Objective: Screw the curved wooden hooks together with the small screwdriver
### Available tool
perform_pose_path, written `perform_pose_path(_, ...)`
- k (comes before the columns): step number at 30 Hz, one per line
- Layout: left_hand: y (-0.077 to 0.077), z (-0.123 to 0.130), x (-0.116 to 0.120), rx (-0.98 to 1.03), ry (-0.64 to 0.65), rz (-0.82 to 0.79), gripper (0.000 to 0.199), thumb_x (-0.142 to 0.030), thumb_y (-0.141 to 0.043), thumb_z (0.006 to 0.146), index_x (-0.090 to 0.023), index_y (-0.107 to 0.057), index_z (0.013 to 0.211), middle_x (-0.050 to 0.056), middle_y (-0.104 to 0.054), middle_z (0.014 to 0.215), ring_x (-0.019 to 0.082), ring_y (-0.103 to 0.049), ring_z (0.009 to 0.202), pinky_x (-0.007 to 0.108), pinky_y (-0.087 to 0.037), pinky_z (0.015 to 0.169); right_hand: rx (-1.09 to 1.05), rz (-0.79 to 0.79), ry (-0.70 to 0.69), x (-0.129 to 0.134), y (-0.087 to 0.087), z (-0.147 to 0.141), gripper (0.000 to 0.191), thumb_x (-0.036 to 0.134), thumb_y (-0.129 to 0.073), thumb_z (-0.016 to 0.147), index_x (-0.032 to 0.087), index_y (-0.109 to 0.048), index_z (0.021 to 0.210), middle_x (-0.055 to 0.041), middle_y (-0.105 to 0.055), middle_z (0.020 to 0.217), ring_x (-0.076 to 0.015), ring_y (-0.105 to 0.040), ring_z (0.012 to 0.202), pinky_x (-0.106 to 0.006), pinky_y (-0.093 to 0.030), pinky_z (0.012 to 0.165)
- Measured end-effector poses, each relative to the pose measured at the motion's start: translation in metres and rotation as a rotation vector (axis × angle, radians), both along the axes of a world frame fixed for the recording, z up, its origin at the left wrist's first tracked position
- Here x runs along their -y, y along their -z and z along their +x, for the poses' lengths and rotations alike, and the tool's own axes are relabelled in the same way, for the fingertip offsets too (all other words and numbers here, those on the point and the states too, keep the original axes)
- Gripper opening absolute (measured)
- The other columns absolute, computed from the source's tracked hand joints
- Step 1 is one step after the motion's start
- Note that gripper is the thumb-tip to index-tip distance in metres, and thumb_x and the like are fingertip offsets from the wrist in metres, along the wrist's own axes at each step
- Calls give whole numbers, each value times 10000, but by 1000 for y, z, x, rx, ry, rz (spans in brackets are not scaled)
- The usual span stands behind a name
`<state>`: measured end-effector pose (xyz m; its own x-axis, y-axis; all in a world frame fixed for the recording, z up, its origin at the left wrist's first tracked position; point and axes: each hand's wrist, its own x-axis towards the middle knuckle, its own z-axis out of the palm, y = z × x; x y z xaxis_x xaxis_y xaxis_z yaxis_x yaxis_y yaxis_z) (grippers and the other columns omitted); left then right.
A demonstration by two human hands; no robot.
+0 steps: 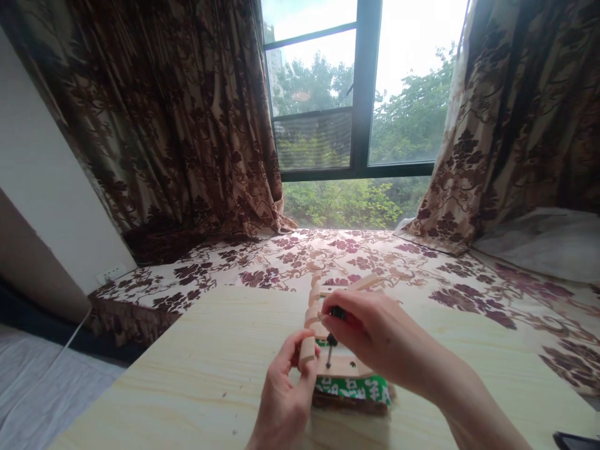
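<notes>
My right hand [363, 322] is closed around the dark handle of a screwdriver [331, 340]. The screwdriver points down, its tip at a small dark screw in a pale wooden strip [341, 367]. A dark round spot shows further right on the same strip. My left hand [290, 381] pinches a rounded wooden piece [307, 350] at the strip's left end. Behind it, a scalloped wooden side [313, 303] runs away from me, and another slat [365, 281] slants at the far end. Under the strip lies a green block with white characters [351, 387]; my right hand hides part of the assembly.
All this rests on a pale wooden tabletop [187, 369]. Beyond it is a ledge with floral cloth [290, 256], below a window [360, 125] between patterned curtains [187, 112]. A dark-edged object [569, 440] sits at the lower right corner.
</notes>
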<state>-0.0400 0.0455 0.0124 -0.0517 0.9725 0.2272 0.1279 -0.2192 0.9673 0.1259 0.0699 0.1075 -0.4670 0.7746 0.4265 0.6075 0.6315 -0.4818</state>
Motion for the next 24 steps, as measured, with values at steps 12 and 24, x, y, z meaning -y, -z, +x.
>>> perform_pose_path(12,5,4,3,-112,-80,104,508,-348,-621,774,-196,-525,1249,44,-662,1029,193,-625,1005,297,-439,979,29,52,103,-9,7,1,185,319,-503,918,197,-572,798,9,-602,657,-120,-485,561,-254,-306,544)
perform_pose_path(24,19,2,-2,-292,-81,155,659,-167,-574,671,-268,-451,1309,8,-552,996,174,-587,977,354,-434,970,-8,51,99,-13,10,-1,262,336,-456,944,191,-577,762,2,-603,650,-130,-516,575,-262,-331,557)
